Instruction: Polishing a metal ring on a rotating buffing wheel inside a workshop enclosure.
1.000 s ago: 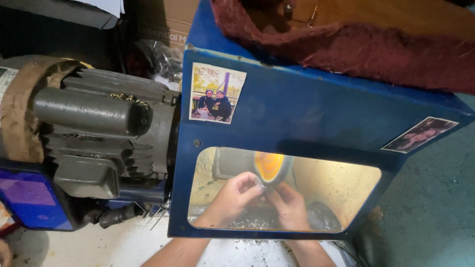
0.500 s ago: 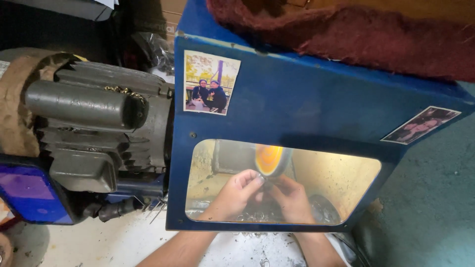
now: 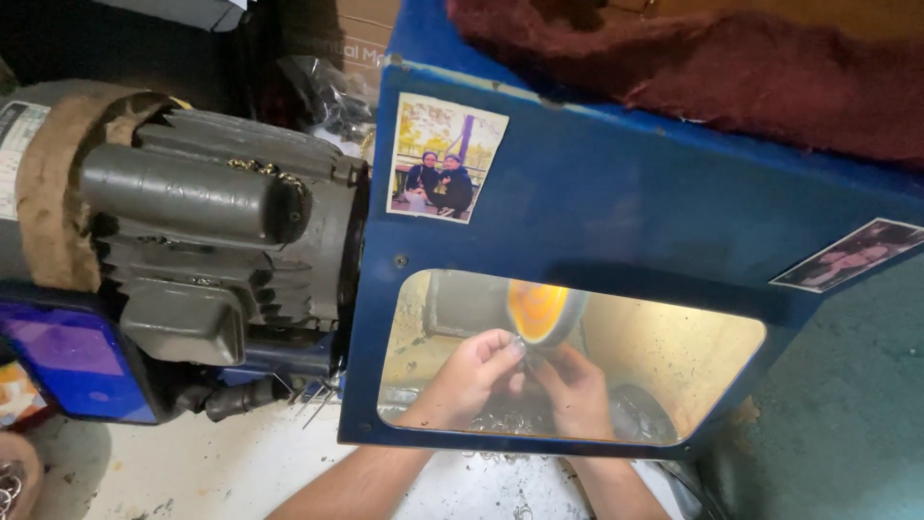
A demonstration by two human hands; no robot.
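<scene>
My left hand (image 3: 472, 374) and right hand (image 3: 577, 390) meet at a glowing orange-yellow wheel (image 3: 539, 310), seen through the clear window of a deep blue hood (image 3: 616, 193). Dark maroon cloth (image 3: 731, 72) drapes its top. The ribbed motor (image 3: 202, 241) is grey-olive with a tan band, beside a purple-blue box (image 3: 67, 371).

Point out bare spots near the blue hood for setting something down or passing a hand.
Free: the pale bench patch between the motor and the left forearm. Inside the blue hood, bare wall right of the orange wheel. Crowded: the left hand and right hand meet at the wheel, with small metal pieces below. A red cloth covers the hood top.
</scene>
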